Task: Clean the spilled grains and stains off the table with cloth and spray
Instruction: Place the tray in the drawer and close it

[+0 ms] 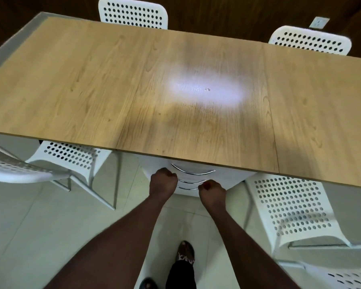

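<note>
From my remote view, the wooden table fills the upper half of the frame, its near edge running from the left side down toward the right. A bright patch of reflected light sits near the centre of the top. Inside that patch I see a few small specks; they may be grains, but they are too small and washed out to identify.

Four white perforated chairs are visible around the table: two at the far side, one at the near left, one at the near right. A further chair part is cut off at the left edge and another at the lower right corner.

Under the near table edge stands a white base with curved chrome bars, partly hidden by the tabletop.

Both arms extend forward below the table edge. The left hand is clenched in a fist, as is the right hand; neither fist visibly contains anything. Both are just in front of the chrome bars, contact unclear. The specks lie well beyond both hands, on the tabletop.

One patterned shoe shows on the pale floor between the forearms.
</note>
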